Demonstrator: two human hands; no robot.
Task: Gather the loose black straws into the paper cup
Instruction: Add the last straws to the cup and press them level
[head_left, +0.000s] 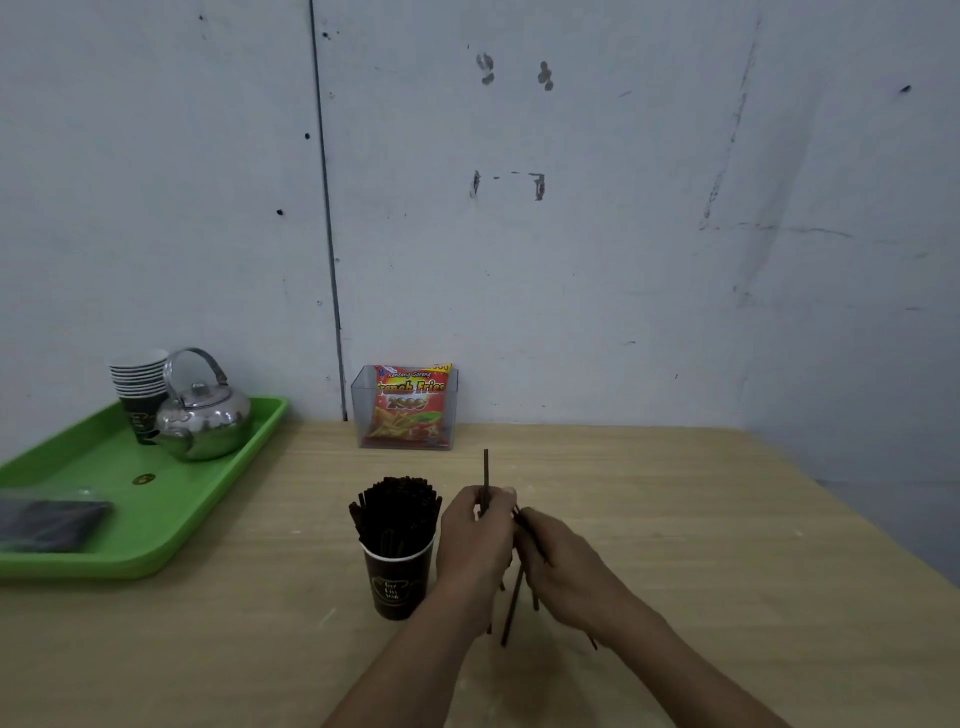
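A dark paper cup (398, 579) stands on the wooden table, packed with many upright black straws (396, 506). Just right of it my left hand (475, 540) pinches one black straw (485, 470) that sticks up above my fingers. My right hand (563, 566) touches the left one and grips several more loose straws (511, 608), whose ends hang down below both hands toward the table.
A green tray (171, 512) at the left carries a steel kettle (202, 415), a stack of paper cups (139, 384) and a dark flat packet (52, 525). A clear box with a red snack bag (408, 408) stands against the wall. The table edge (857, 499) runs down the right.
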